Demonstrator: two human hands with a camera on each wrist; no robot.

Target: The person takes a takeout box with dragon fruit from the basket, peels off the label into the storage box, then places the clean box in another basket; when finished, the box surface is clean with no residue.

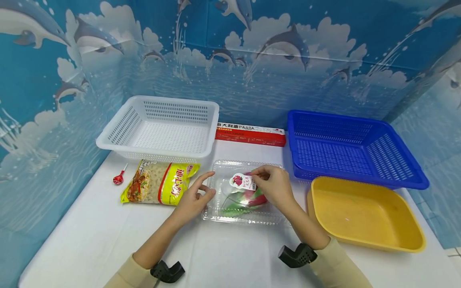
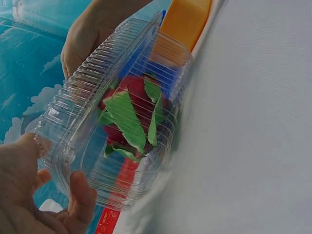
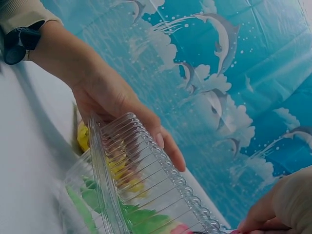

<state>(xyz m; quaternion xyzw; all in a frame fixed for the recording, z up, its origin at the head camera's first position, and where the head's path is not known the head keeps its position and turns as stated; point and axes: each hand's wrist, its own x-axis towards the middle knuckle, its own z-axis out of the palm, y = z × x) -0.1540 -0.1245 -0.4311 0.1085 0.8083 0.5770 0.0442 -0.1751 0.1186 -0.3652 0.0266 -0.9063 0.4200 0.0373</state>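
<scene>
A clear plastic clamshell box (image 1: 216, 210) lies on the table with a red and green dragon fruit (image 2: 131, 114) inside. On its lid is a white fruit label (image 1: 242, 182) with a dragon fruit picture. My right hand (image 1: 275, 186) pinches the label's right edge between thumb and curled index finger; its other fingers fold in beneath. At the box's left edge, my left hand (image 1: 192, 202) rests its spread thumb and index finger against the plastic. Left of that hand lies a yellow printed bag (image 1: 176, 184) of pale pieces.
A white basket (image 1: 169, 154) stands back left, a blue basket (image 1: 356, 178) back right. In front of the blue one sits a yellow tub (image 1: 363, 212). A red pasta box (image 1: 250, 138) lies between the baskets. A red lollipop (image 1: 118, 179) is at far left.
</scene>
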